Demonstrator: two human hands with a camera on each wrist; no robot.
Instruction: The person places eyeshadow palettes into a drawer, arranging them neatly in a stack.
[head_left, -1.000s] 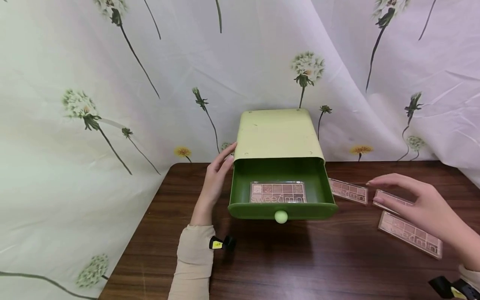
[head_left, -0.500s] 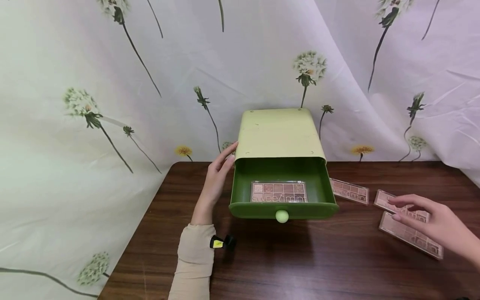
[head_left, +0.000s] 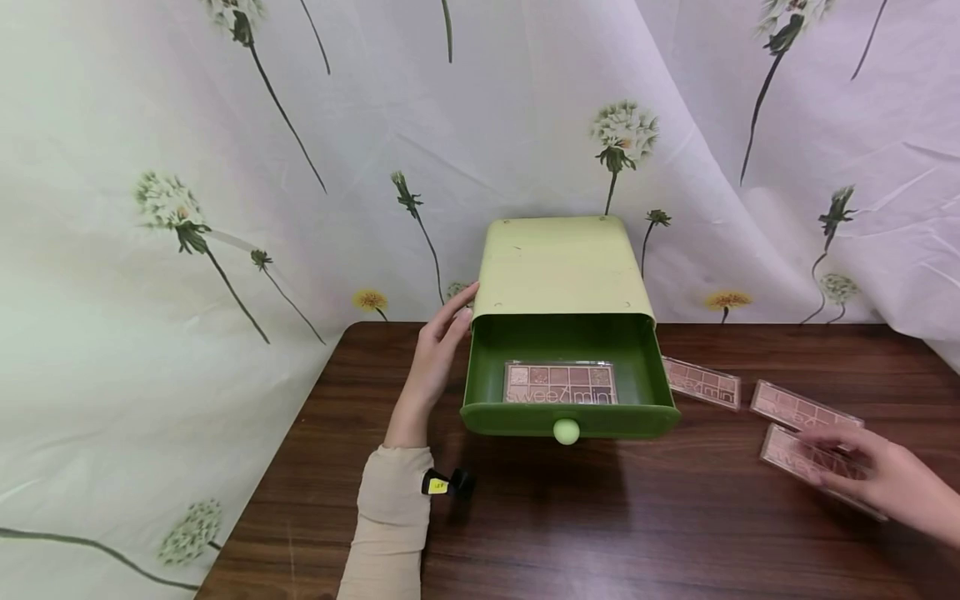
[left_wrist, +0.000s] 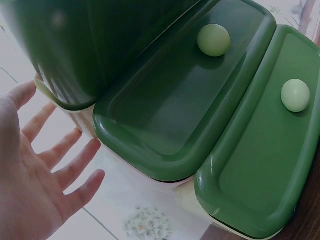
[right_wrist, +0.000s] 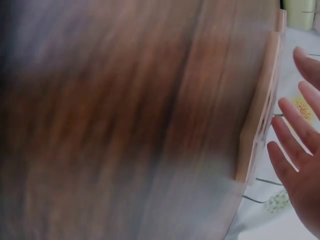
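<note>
A pale green drawer cabinet [head_left: 562, 267] stands on the table with its dark green top drawer [head_left: 637, 423] pulled out. Inside lies an eyeshadow palette [head_left: 558, 383]. My left hand [head_left: 435, 350] rests its fingers along the cabinet's left side; in the left wrist view this hand [left_wrist: 55, 170] has its fingers spread beside the drawers. Over on the right, my right hand [head_left: 873, 467] hovers above the nearest palette [head_left: 787, 452], covering part of it. The right wrist view has the right hand [right_wrist: 300, 140] with fingers extended, close to palettes seen edge-on.
Two more palettes lie on the wooden table [head_left: 525, 542]: one palette [head_left: 703, 383] beside the drawer, another palette [head_left: 802, 407] farther right. Below the pulled-out drawer are a middle drawer [left_wrist: 165, 115] and a lower drawer [left_wrist: 255, 150]. A flower-printed cloth [head_left: 300, 125] hangs behind.
My right hand has moved down and toward me, from over the middle palette to the nearest one. My left hand stays at the cabinet's side.
</note>
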